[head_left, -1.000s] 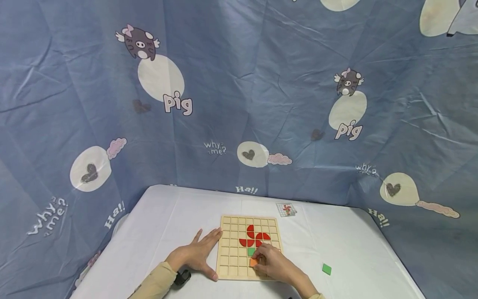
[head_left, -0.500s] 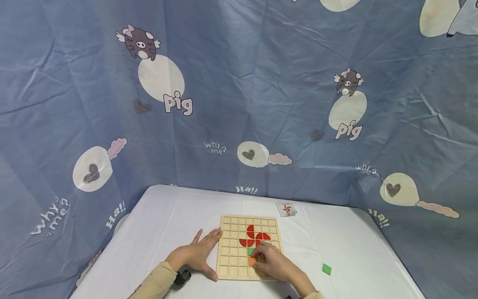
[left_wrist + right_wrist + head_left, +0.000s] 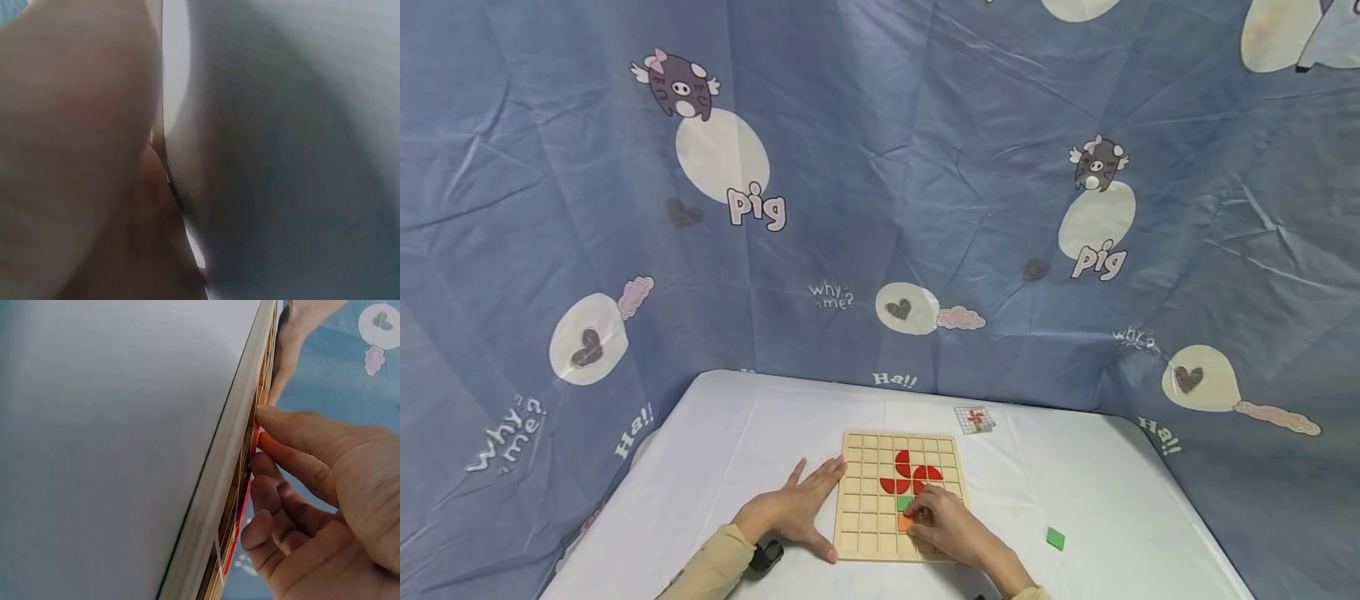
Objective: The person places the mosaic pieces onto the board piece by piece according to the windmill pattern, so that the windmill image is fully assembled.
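Observation:
A wooden grid board [image 3: 868, 468] lies on the white table. My left hand [image 3: 790, 508] rests at its left side, fingers spread, with fingertips and thumb touching the edge. With thumb and forefinger my right hand [image 3: 953, 527] pinches an orange square tile [image 3: 906, 523], which sits in a cell directly below a green square tile [image 3: 904, 503]. Above these, several red quarter-round pieces [image 3: 903, 470] form a pinwheel, partly covered by the right fingers. In the right wrist view the orange tile [image 3: 255, 439] is at the fingertips, low against the board. Skin fills much of the left wrist view.
A loose green tile [image 3: 1056, 538] lies on the table to the right. Behind the board's far right corner is a small card [image 3: 974, 420] printed with a red pinwheel on a grid. A patterned blue curtain [image 3: 820, 250] surrounds the table.
The orange tile has shifted slightly up and left and now lines up with its cell under the green tile. My right hand moved slightly with it; the left hand stayed still.

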Motion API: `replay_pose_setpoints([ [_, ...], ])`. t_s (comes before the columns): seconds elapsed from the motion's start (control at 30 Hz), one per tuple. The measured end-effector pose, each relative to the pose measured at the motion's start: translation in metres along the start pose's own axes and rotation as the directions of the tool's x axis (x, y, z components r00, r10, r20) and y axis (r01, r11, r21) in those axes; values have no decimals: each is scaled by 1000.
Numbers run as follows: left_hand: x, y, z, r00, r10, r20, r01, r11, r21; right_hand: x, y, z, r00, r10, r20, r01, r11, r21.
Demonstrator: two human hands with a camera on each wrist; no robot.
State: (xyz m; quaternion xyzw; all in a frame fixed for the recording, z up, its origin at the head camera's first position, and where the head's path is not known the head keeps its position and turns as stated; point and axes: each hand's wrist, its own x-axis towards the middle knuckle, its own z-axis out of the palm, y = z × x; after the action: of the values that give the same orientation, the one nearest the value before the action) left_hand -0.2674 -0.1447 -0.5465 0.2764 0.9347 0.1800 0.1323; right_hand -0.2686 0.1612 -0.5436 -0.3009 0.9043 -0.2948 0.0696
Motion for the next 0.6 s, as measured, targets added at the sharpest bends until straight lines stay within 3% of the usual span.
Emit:
replay_pose_setpoints([
  [0.3, 0, 1, -1, 1000, -5, 8, 5, 1000, 1, -2, -3, -1, 1000, 28, -1, -28, 1000, -4],
  [0.6, -1, 2, -4, 1000, -1, 8, 1, 1000, 0, -15, 0, -13, 997, -41, -72, 43, 998, 37],
])
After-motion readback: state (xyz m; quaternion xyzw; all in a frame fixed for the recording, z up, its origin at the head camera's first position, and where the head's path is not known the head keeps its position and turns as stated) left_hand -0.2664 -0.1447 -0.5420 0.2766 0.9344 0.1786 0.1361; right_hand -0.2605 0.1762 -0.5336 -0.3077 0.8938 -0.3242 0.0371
